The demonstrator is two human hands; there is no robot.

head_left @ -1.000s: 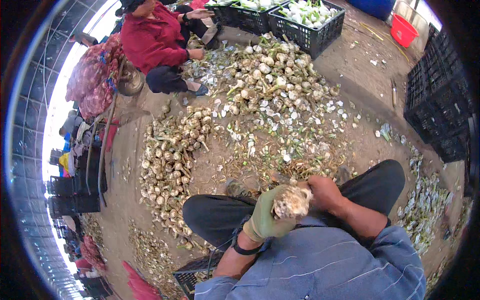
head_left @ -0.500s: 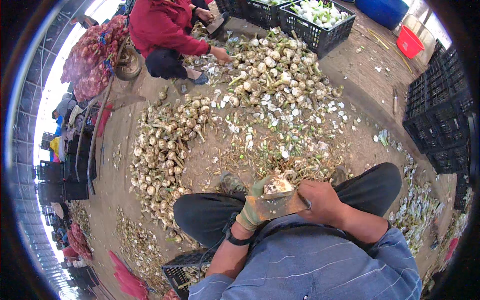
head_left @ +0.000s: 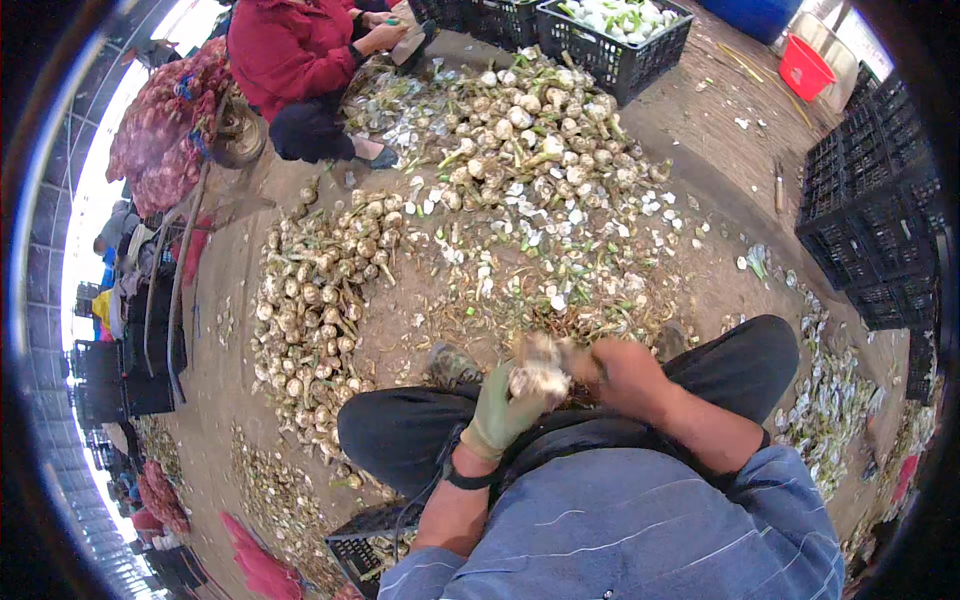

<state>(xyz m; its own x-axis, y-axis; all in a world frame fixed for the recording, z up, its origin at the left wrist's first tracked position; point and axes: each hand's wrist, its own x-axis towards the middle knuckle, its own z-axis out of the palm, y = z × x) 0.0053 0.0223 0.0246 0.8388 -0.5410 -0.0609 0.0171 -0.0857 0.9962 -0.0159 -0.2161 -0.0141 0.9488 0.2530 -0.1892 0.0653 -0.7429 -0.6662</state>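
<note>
In my gloved left hand (head_left: pixel 494 414) is a garlic bulb (head_left: pixel 539 383), held above my lap with its pale, peeled-looking side up. My right hand (head_left: pixel 632 380) is closed around a knife, of which only a smeared stretch of blade (head_left: pixel 582 364) shows beside the bulb. Motion blurs the bulb's far side, so I cannot tell whether the blade touches it. Beyond my knees, the ground carries trimmed scraps and white peelings (head_left: pixel 557 300). A heap of untrimmed garlic (head_left: pixel 318 300) lies at the left, and a larger garlic pile (head_left: pixel 530 130) farther ahead.
A person in a red jacket (head_left: pixel 290 55) squats at the far left. Black crates (head_left: pixel 640 60) of white trimmed bulbs stand at the back; stacked black crates (head_left: pixel 870 210) rise on the right. Pink mesh sacks (head_left: pixel 170 130), a red bucket (head_left: pixel 805 68) and a low crate (head_left: pixel 352 553) are around me.
The broad blade has moved from the near side of the bulb to its right and blurred. My left hand has turned the bulb. The other person's hand has drawn back from the pile.
</note>
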